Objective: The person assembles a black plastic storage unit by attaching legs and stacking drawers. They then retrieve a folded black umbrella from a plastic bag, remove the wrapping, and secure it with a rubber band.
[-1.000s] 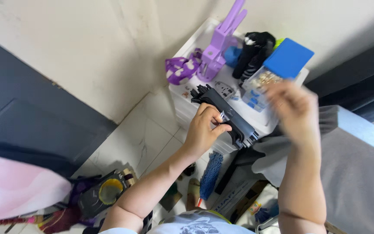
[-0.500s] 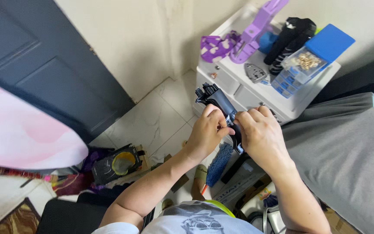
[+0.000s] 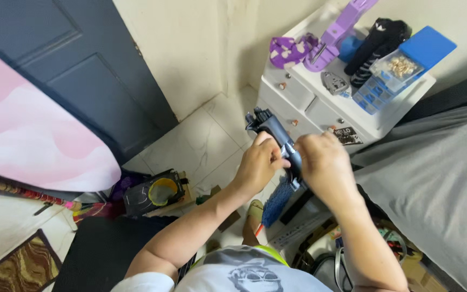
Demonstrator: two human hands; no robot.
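A dark blue-black hand-held device (image 3: 272, 128) with a long barrel-like body is gripped in both hands above the floor. My left hand (image 3: 258, 162) wraps around its middle from the left. My right hand (image 3: 326, 166) closes over its lower end from the right, hiding that part. The device's upper tip points up and left, towards the white drawer cabinet (image 3: 320, 111). Just below the hands a blue brush-like item (image 3: 277, 201) shows.
The cabinet top carries a purple plastic stand (image 3: 337, 31), a purple patterned cloth (image 3: 288, 50), a black object (image 3: 377, 43) and a blue-lidded compartment box (image 3: 398, 67). A grey bed (image 3: 433, 184) lies at right. A dark door (image 3: 66, 65), pink board (image 3: 33, 146) and floor clutter are at left.
My right hand came down from the cabinet top and closed on the device beside my left hand. The view shifted, so the cabinet sits farther up and right.
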